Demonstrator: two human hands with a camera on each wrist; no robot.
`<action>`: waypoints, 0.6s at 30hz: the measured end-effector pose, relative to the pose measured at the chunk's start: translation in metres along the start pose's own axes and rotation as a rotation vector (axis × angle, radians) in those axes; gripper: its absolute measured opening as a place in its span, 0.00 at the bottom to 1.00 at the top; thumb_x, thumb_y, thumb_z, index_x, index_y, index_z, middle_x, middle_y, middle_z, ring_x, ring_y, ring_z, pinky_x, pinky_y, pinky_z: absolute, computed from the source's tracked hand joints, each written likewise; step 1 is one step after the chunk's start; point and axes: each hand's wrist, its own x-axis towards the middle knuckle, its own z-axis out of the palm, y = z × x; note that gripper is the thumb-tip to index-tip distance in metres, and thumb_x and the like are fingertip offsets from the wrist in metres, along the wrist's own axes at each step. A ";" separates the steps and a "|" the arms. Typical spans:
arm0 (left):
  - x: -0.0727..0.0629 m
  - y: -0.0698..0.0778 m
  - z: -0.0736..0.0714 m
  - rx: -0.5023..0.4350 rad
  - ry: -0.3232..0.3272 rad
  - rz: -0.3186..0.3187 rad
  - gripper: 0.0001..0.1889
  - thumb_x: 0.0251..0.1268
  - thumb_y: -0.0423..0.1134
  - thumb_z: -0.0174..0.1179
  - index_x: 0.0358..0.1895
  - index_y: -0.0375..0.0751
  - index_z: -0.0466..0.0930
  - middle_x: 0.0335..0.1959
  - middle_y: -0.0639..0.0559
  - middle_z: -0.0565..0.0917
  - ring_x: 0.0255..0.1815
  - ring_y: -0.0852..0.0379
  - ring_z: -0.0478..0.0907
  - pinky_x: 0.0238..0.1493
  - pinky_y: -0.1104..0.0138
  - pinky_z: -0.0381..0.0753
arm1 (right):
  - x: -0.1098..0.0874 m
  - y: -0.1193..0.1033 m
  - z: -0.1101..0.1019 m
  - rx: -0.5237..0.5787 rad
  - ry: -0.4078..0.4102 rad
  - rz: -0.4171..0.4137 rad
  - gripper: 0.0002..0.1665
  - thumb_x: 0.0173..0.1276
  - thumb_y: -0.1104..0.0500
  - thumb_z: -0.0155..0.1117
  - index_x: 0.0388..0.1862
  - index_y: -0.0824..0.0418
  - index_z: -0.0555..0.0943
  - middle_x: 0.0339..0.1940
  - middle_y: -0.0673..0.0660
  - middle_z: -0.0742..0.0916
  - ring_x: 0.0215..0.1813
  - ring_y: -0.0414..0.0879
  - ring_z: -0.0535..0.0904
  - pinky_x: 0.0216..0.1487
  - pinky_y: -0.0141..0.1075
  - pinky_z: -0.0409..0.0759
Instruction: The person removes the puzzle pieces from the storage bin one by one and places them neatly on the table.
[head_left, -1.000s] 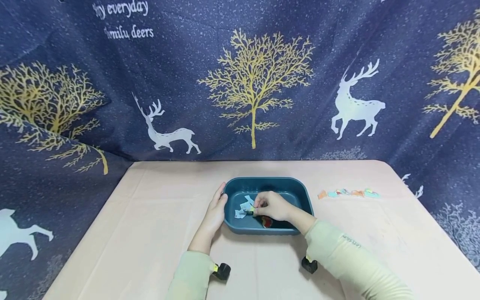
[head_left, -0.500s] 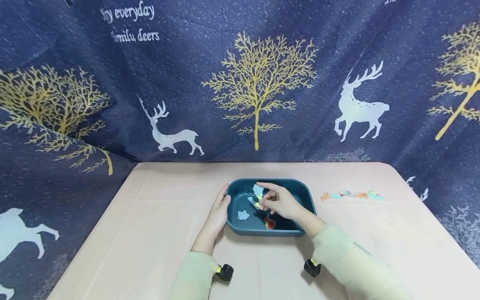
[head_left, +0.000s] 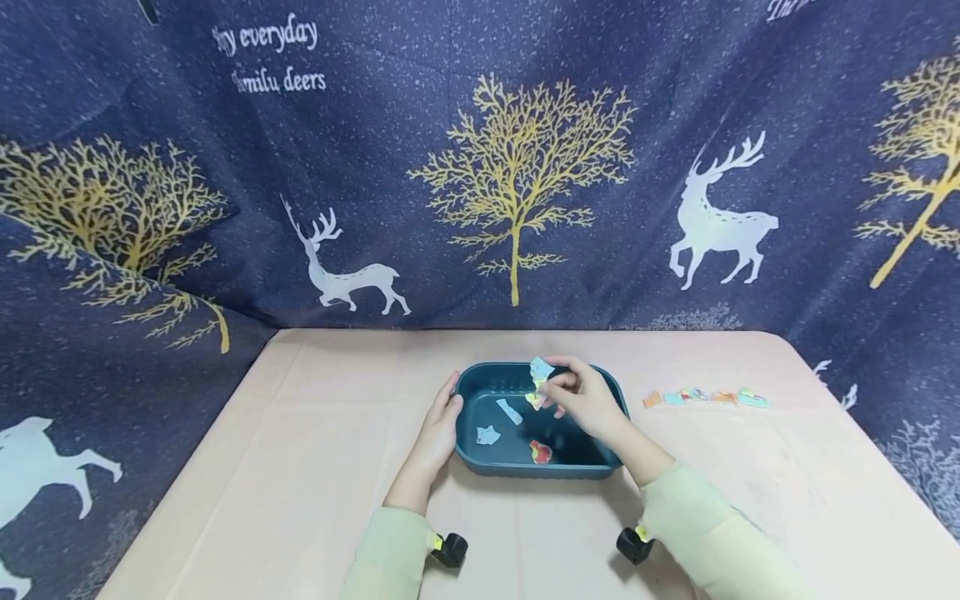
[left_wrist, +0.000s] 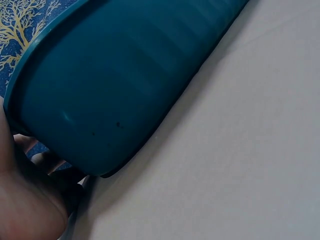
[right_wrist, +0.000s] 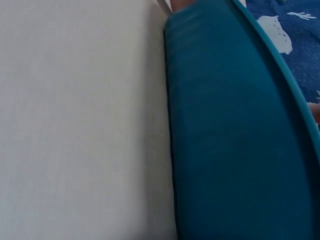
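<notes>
On the table stands a dark teal plastic box (head_left: 525,470), longer than it is deep. Against its left end wall rests my left hand (head_left: 437,429), fingers fairly straight and thumb at the rim; in the left wrist view that hand (left_wrist: 25,200) is partly hidden behind the wall. Over the box's back half, my right hand (head_left: 588,404) pinches torn paper (head_left: 540,371), light blue above with yellow and pink below; whether it is one scrap or more I cannot tell. Inside lie a light blue strip (head_left: 509,411), a light blue scrap (head_left: 487,435) and a red-and-yellow scrap (head_left: 540,452).
A row of several torn paper scraps (head_left: 705,397), orange, light blue and mixed, lies on the table right of the box. The pale tablecloth (head_left: 300,467) ends at a dark blue curtain (head_left: 360,167) printed with deer and trees. Each wrist carries a black camera (head_left: 452,550).
My right hand has lifted the pinched paper from the box floor and moved it back and right. The strip and red scrap now show fully. My left hand stays at the box.
</notes>
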 end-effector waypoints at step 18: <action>-0.015 0.030 -0.001 0.000 -0.020 -0.014 0.26 0.77 0.39 0.34 0.75 0.41 0.49 0.76 0.42 0.51 0.77 0.41 0.43 0.75 0.45 0.43 | -0.020 -0.003 -0.043 0.216 0.221 0.081 0.19 0.71 0.59 0.56 0.54 0.69 0.66 0.28 0.43 0.86 0.28 0.37 0.85 0.29 0.30 0.84</action>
